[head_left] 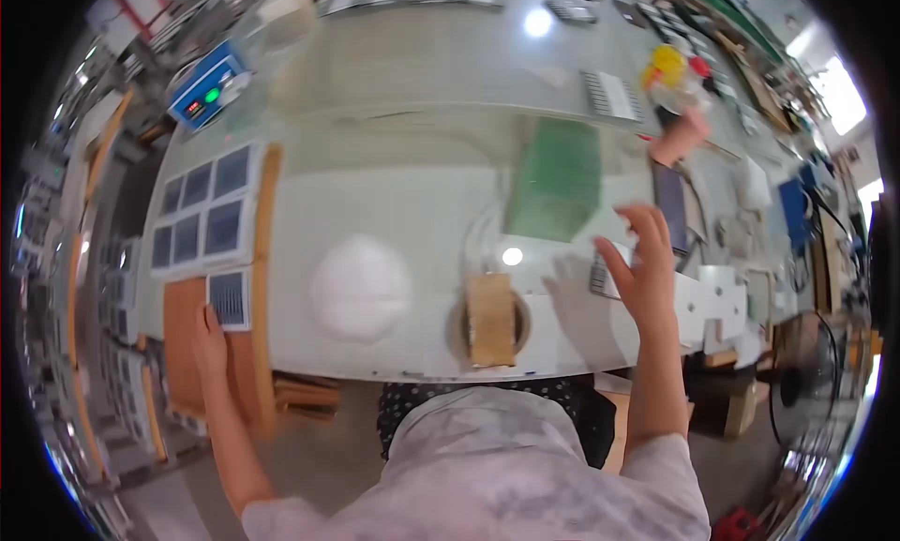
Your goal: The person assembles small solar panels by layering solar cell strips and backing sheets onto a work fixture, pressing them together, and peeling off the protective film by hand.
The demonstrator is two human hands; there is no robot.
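At the left, my left hand (211, 342) is at the edge of a small white-framed panel with dark stripes (229, 301), which lies on a brown board (185, 307); its fingers are pressed against the panel. Above that panel, several dark square panels (199, 210) lie in rows beside a wooden strip (267, 260). My right hand (642, 260) is raised over the right part of the table with its fingers apart and holds nothing. Just past its fingers are a green translucent sheet (558, 180) and a small striped piece (605, 274).
A round white pad (360, 288) and a wooden block (491, 321) on a roll lie on the table (422, 353). A blue device (206, 86) is at the back left. Yellow (667, 65) and pink items (682, 136), white plates (720, 302) and a fan (804, 377) are at the right.
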